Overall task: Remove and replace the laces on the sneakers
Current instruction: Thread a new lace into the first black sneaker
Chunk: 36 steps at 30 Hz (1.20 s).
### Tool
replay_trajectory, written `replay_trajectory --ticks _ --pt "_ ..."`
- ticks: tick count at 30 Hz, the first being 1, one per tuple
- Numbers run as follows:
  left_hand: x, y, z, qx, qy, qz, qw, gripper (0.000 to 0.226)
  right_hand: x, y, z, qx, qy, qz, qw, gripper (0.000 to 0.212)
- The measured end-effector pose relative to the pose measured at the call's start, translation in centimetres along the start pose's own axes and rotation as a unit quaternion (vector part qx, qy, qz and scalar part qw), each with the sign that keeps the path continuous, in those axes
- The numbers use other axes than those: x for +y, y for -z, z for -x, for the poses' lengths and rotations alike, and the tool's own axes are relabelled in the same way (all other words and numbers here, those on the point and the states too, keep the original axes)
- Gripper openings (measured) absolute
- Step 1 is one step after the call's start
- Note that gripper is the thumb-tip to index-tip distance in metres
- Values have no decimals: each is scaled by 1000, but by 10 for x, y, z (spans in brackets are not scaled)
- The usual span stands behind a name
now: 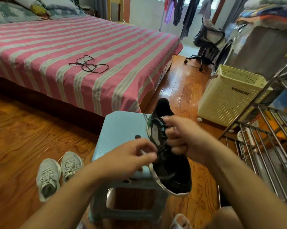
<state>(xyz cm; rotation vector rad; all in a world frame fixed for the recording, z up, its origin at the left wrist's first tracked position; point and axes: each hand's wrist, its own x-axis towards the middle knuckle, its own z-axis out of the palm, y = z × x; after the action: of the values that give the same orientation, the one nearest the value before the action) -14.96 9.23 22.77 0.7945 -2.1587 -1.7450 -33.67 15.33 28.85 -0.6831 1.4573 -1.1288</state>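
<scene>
A black sneaker with a white sole edge rests on the right side of a light blue plastic stool, toe pointing away from me. My right hand grips the shoe's upper across the lacing area. My left hand pinches a dark lace at the eyelets near the shoe's opening. A loose black lace lies tangled on the pink striped bed. A pair of grey sneakers with laces in them stands on the wooden floor left of the stool.
A cream perforated laundry basket stands to the right, with a metal rack beside it. A black office chair is further back. A foot in a slipper shows at the bottom edge.
</scene>
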Motion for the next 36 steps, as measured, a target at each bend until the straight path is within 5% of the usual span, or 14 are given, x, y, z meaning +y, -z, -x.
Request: replay_trajectory --ticks 3,7,15,18,21,26,36 --pt "4 -15 -18 236 -6 195 952 16 30 -21 2 39 64 88 993 21" --pt "15 -37 -23 231 36 392 890 18 56 -28 -1 134 193 230 944 45" --pt "15 -58 -36 208 71 363 906 11 50 -12 10 85 142 413 895 69" --pt "13 -53 -43 236 64 320 915 10 30 15 7 133 249 541 792 50" --pt "8 -55 -54 279 52 110 953 6 12 38 -14 205 359 553 723 19" --pt "7 -61 -65 357 48 49 932 14 22 38 -40 205 338 518 759 20" --pt "4 -70 -63 376 29 68 924 14 19 40 -43 191 338 475 790 22"
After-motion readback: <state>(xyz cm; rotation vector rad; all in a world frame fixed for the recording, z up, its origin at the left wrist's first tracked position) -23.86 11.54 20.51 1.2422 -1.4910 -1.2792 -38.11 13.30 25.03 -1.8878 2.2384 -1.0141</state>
